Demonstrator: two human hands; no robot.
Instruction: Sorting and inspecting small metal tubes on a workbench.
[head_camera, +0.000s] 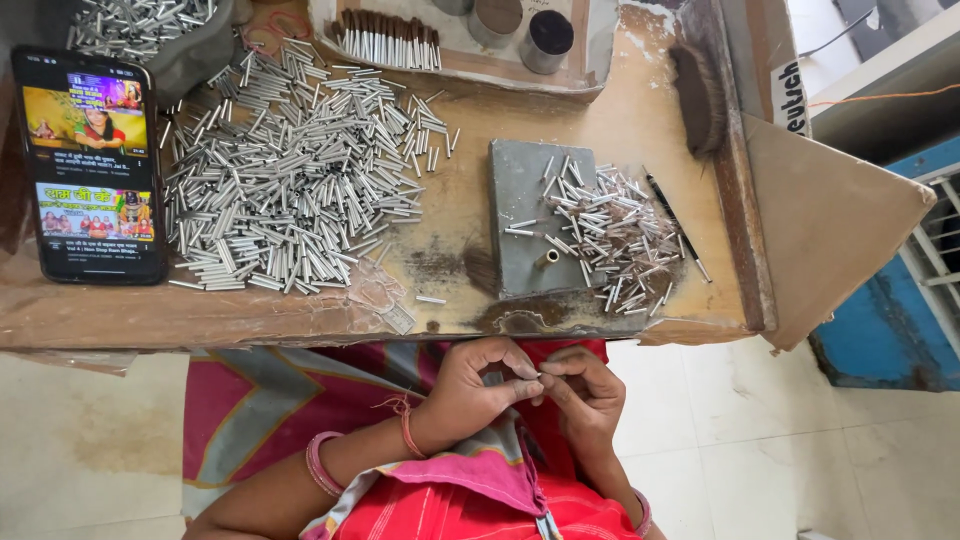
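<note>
Head camera, looking down: both hands meet over the lap, just below the near edge of a worn workbench (620, 130). The left hand (475, 390) and right hand (585, 390) pinch together on a small metal tube (537, 372), fingertips touching. The tube is mostly hidden, so its long axis cannot be told. Straight ahead lies a grey metal block (525, 215) with a scatter of tubes (620, 235). A far larger pile of tubes (290, 180) lies ahead on the left-hand side, beside a smartphone (92, 165).
</note>
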